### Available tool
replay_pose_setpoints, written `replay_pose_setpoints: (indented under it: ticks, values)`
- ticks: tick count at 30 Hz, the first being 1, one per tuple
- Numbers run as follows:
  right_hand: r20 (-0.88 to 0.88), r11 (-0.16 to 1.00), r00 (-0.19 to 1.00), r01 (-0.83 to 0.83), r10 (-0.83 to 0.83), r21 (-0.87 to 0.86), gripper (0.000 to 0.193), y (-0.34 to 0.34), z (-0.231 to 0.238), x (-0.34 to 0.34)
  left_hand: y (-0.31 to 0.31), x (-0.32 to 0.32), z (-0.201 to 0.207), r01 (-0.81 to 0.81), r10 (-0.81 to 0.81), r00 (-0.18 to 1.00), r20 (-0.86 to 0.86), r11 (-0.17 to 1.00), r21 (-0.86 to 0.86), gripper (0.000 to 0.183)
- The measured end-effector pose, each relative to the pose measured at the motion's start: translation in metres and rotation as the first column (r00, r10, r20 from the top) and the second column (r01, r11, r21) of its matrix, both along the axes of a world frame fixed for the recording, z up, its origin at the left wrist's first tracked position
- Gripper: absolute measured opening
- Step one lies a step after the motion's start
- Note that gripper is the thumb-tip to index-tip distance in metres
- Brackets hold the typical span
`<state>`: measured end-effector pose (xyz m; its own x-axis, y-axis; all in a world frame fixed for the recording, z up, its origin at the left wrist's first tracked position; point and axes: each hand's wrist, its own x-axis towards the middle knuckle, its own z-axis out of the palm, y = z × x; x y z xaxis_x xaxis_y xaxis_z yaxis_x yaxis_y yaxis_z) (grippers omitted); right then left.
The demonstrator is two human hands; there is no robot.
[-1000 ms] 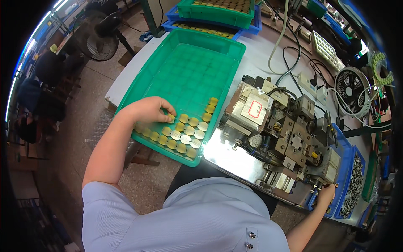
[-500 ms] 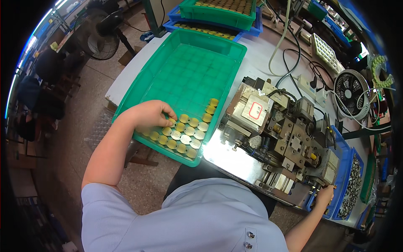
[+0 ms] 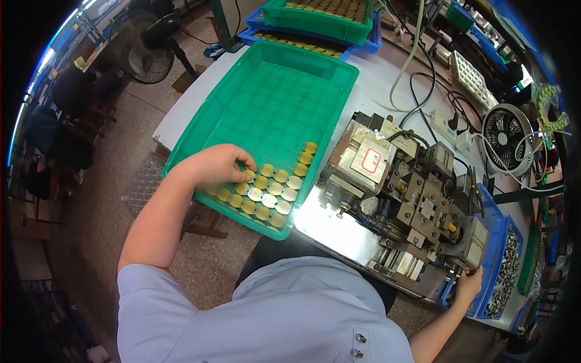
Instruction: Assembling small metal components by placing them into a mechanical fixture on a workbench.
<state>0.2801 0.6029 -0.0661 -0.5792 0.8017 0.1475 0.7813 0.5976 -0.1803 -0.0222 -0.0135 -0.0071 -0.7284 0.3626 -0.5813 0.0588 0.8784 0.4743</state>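
My left hand (image 3: 224, 164) is over the near left part of a green plastic tray (image 3: 186, 145). Its thumb and forefinger pinch a small brass-coloured disc (image 3: 249, 176) at the upper left end of the laid-out discs. Several similar flat discs (image 3: 274, 188), some paler and silvery, lie in rows across the tray's near end. At the far right, my right hand (image 3: 468, 287) is beside the lower right corner of a metal machine (image 3: 417, 209), above a blue bin (image 3: 482, 297). Its fingers are curled; the machine's edge and the small size hide what they hold.
A blue bin of small metal parts (image 3: 503, 272) stands at the right edge. Behind the green tray are stacked trays of discs (image 3: 318, 25). Cables (image 3: 433, 78) and a small fan (image 3: 507, 136) occupy the table's back right. A standing fan (image 3: 145, 51) is at left.
My right hand has shifted slightly at the machine's corner, and the small brownish thing at its fingertips no longer shows. My left hand stays on the disc. The view has moved a little.
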Motion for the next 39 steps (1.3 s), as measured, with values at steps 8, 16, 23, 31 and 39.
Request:
replay_pose_setpoints:
  ticks: [8,16,23,31,39]
  values:
    - [-0.728,0.850,0.662,-0.270,-0.176,-0.451,0.024,0.034,0.035,0.021,-0.014,0.003,-0.013,-0.146,0.193,0.949,-0.248,0.969,0.199,0.035]
    - [-0.856,0.454,0.399,-0.728,-0.328,-0.514,0.029,0.009,0.085,-0.029,0.054,0.029,-0.016,-0.334,0.620,0.781,-0.075,0.517,0.788,0.030]
    - [-0.790,0.496,0.613,-0.680,-0.019,-0.540,0.042,-0.126,0.113,-0.116,0.073,0.033,-0.034,-0.280,0.610,0.793,-0.011,0.380,0.882,0.028]
    - [-0.551,0.565,0.739,-0.663,0.388,-0.492,0.038,-0.152,0.090,-0.133,0.067,0.035,-0.034,-0.340,0.623,0.781,0.043,0.366,0.866,0.028]
    - [-0.274,0.633,0.648,-0.759,0.711,-0.153,0.034,-0.157,0.090,-0.144,0.067,0.038,-0.034,-0.317,0.608,0.793,0.028,0.372,0.872,0.028]
